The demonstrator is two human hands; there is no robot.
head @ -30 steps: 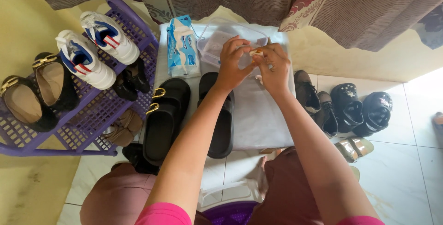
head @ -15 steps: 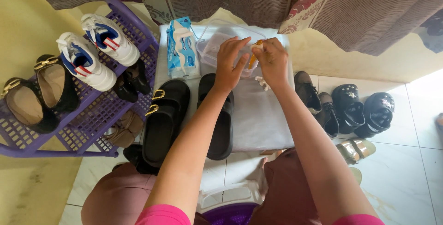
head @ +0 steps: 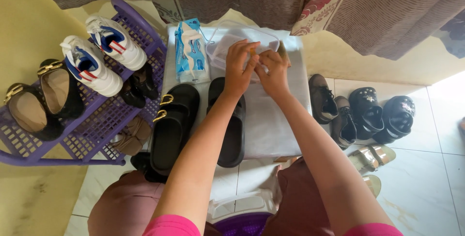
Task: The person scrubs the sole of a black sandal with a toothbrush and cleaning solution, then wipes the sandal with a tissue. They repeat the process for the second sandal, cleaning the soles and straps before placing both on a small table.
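A small orange thing (head: 253, 52) is pinched by the left hand (head: 239, 66) and the right hand (head: 272, 71), fingers closed on it, over a clear box (head: 227, 40) on the desk (head: 271, 124). Black slippers (head: 172, 124) are seen at 7 o'clock, blue wipes (head: 189, 52) at 9 o'clock.

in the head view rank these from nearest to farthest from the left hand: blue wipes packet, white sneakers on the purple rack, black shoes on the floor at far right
From the left hand:
1. blue wipes packet, just to its left on the white surface.
2. white sneakers, farther left on the purple rack.
3. black shoes, far right on the tiled floor.
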